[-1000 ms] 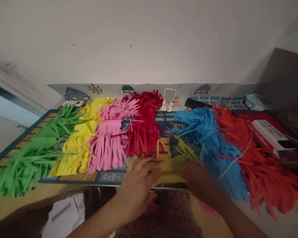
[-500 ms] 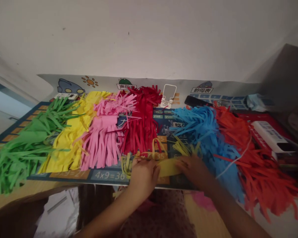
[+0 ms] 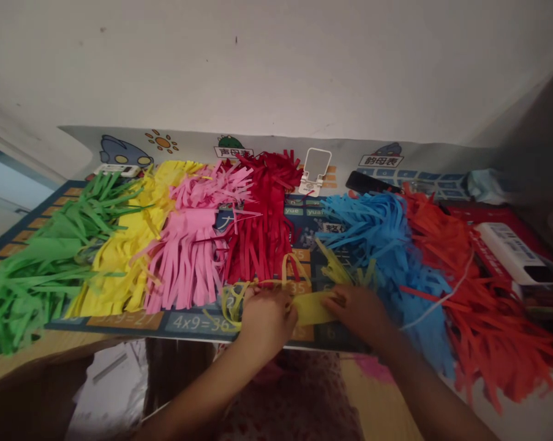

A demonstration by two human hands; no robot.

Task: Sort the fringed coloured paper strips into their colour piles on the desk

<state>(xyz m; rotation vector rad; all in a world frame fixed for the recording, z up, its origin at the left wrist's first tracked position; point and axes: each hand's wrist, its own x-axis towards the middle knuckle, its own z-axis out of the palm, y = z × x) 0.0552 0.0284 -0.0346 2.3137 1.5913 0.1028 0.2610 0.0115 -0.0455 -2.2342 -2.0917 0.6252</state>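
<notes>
Between my two hands stretches a fringed yellow paper tassel (image 3: 312, 308), its uncut middle band flat and its cut strips fanning out at both ends. My left hand (image 3: 267, 315) is closed on the left end of the band, with loose strips curling beyond the fingers. My right hand (image 3: 359, 311) pinches the other end, close to the blue tassels. Beyond my left hand lie dark red tassels (image 3: 262, 236) and pink tassels (image 3: 188, 260). To the right are blue tassels (image 3: 372, 226) and orange-red tassels (image 3: 482, 306).
Green tassels (image 3: 46, 263) and yellow tassels (image 3: 124, 263) cover the left of the printed mat (image 3: 198, 326). A white folding stand (image 3: 315, 171) and a black object (image 3: 372, 182) are at the back. A white box (image 3: 510, 252) lies right; an open carton (image 3: 41, 373) sits below the front edge.
The view has shifted slightly. Both hands still hold the yellow tassel, and its band looks a little flatter and clearer between them.
</notes>
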